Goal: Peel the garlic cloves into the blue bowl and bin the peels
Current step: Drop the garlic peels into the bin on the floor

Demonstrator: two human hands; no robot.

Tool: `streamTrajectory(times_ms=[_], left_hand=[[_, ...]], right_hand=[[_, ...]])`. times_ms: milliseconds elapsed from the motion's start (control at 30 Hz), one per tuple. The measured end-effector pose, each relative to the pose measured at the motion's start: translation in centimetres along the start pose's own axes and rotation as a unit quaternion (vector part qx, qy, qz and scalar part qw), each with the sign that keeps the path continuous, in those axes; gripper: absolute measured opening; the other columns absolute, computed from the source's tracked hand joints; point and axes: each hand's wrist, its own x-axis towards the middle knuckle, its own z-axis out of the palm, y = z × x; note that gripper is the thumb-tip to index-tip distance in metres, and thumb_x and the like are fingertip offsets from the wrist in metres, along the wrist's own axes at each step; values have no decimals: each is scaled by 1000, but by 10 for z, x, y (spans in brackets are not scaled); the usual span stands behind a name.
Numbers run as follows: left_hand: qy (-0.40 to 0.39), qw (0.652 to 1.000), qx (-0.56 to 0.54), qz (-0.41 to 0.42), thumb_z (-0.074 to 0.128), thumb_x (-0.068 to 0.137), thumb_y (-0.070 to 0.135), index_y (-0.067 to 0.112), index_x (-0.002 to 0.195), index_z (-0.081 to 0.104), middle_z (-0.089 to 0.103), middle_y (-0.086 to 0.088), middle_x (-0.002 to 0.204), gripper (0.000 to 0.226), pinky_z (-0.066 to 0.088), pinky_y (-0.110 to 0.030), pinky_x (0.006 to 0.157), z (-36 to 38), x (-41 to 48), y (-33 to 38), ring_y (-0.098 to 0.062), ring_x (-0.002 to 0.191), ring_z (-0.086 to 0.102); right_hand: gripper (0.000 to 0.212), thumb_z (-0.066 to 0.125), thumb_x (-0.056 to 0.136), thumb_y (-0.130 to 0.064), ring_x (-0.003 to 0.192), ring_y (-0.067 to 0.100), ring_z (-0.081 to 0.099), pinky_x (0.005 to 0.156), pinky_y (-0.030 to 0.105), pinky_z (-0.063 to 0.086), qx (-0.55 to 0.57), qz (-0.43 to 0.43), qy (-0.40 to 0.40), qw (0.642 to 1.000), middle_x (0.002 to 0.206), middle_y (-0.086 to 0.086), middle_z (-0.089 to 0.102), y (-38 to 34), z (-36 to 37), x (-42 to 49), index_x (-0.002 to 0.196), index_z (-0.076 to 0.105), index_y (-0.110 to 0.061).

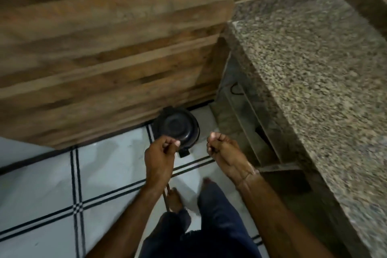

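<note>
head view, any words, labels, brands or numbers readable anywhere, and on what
None can be read.
Bin: black lid, no label visible.
Counter: bare speckled stone, no print.
Wood panel and floor tiles: only grain and dark lines.
The frame is blurred, so small print would not show.

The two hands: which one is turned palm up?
The right hand, on the granite counter side. Its curled fingers and wrist underside face up, while the left hand shows its back, beside the black bin.

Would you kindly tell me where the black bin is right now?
In the head view, the black bin stands on the tiled floor against the wooden cabinet, just beyond both closed hands.
</note>
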Motion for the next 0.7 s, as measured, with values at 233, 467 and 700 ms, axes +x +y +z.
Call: streamTrajectory(times_ms=[233,467,700], left_hand=[[39,999,-14,-21,74,94,21,22,84,69,70,12,79,11,42,-6,67,-42,57,-18,-1,75,64],[24,997,7,-69,71,96,22,21,87,68,67,12,79,10,40,-6,65,-40,112,-41,-1,74,62],[5,978,-17,-208,74,94,27,14,84,71,71,1,77,17,45,-24,65,20,166,-115,-17,74,67]], right_hand=[[26,56,103,0,67,13,55,59,19,54,-56,14,-28,998,73,4,64,1,77,67,84,67,-11],[23,55,102,5,67,13,55,58,20,54,-60,55,-21,996,77,5,62,3,116,124,88,68,-10],[17,56,102,3,63,15,55,57,22,54,-82,140,44,986,76,10,60,54,91,205,94,69,-4]])
